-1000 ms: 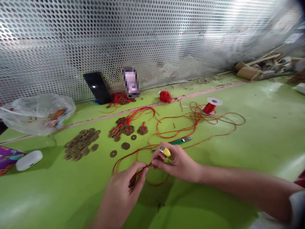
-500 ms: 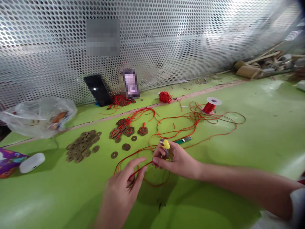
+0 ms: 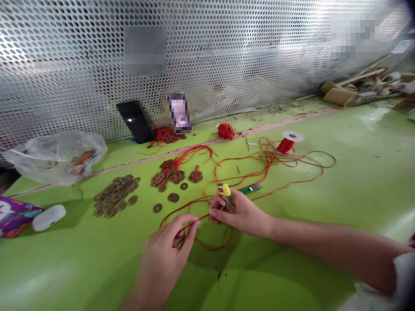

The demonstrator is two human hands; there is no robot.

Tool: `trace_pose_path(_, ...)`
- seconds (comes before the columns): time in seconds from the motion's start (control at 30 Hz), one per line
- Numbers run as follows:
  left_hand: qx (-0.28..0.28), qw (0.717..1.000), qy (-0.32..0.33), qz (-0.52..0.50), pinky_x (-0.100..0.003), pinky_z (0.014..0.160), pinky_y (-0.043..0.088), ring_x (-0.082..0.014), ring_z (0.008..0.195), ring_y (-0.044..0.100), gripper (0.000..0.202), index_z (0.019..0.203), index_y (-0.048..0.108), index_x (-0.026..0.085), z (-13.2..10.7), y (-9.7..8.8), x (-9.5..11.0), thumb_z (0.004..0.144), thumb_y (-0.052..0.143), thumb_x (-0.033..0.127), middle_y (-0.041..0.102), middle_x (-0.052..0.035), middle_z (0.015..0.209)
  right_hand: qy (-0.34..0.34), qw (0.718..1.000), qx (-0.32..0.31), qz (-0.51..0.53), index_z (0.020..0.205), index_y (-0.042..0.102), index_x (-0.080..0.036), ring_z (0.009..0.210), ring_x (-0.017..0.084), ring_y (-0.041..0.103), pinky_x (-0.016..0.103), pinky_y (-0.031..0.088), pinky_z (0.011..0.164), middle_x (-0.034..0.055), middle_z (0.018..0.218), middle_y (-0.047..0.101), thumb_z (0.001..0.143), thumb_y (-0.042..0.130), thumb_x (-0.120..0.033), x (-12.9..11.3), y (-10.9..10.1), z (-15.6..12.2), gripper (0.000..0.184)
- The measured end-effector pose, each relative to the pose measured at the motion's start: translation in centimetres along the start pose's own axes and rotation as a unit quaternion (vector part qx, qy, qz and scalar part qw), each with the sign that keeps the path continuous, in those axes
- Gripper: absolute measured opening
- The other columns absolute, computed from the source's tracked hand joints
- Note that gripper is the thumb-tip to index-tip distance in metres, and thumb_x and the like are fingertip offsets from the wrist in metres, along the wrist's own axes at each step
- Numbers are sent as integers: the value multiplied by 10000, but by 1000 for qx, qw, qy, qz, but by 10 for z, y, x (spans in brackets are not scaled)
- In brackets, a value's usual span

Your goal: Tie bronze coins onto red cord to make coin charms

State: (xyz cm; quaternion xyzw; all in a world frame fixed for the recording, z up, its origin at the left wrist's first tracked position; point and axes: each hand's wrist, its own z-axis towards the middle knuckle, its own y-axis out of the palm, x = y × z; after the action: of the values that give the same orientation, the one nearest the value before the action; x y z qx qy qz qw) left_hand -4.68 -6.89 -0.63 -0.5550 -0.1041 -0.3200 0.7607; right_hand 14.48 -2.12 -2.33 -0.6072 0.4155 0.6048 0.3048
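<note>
My left hand (image 3: 168, 250) pinches a length of red cord (image 3: 194, 220) between thumb and fingers. My right hand (image 3: 238, 211) grips a yellow lighter (image 3: 226, 195) upright and also pinches the same cord with its fingertips, a short way to the right of the left hand. The cord runs between both hands and loops on the green table (image 3: 340, 194) below them. Loose red cord trails back to a red spool (image 3: 287, 143).
A pile of brass coins (image 3: 116, 201) lies at the left, with corded coin clusters (image 3: 177, 175) and loose coins (image 3: 173, 197) behind my hands. A green tool (image 3: 251, 188), a phone (image 3: 135, 121), a plastic bag (image 3: 58, 155), a white case (image 3: 49, 217) and a perforated metal wall (image 3: 227, 52) surround them.
The lighter in my right hand has tilted up to stand more upright. Both hands have shifted slightly away from me, still pinching the cord.
</note>
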Motion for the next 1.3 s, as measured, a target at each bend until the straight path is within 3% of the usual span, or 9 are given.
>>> trace_pose_path(0.17, -7, 1000, -2, 0, -158, 430, 379, -65, 396, 456, 150, 832, 650, 213, -1, 1, 0, 882, 544, 307, 575, 57, 553, -7, 1000, -3, 10, 727, 326, -211, 636, 92, 521, 257, 443, 632, -28, 714, 546, 718, 734, -460, 0, 0, 0, 479)
trace_pose_path(0.47, -10, 1000, 6, -1, -147, 419, 373, -49, 354, 385, 140, 835, 646, 221, -3, 2, -1, 883, 543, 304, 551, 75, 535, 6, 1000, -6, 12, 738, 324, -209, 647, 93, 526, 258, 446, 646, -26, 729, 551, 740, 723, -428, 4, -1, 1, 455)
trace_pose_path(0.67, -38, 998, -25, -30, -150, 389, 334, -63, 373, 406, 186, 801, 653, 212, -1, -1, 1, 880, 534, 331, 497, 73, 488, 9, 1000, 2, -10, 724, 328, -210, 652, 100, 541, 263, 457, 655, -17, 729, 583, 736, 721, -428, 1, -1, 0, 449)
trace_pose_path(1.3, -32, 993, -89, -70, -194, 404, 241, -73, 391, 328, 186, 772, 640, 219, -1, -1, 9, 875, 548, 343, 356, 87, 467, 9, 999, -7, 36, 703, 309, -207, 648, 82, 529, 252, 439, 661, -40, 703, 560, 676, 781, -407, -1, 0, 1, 513)
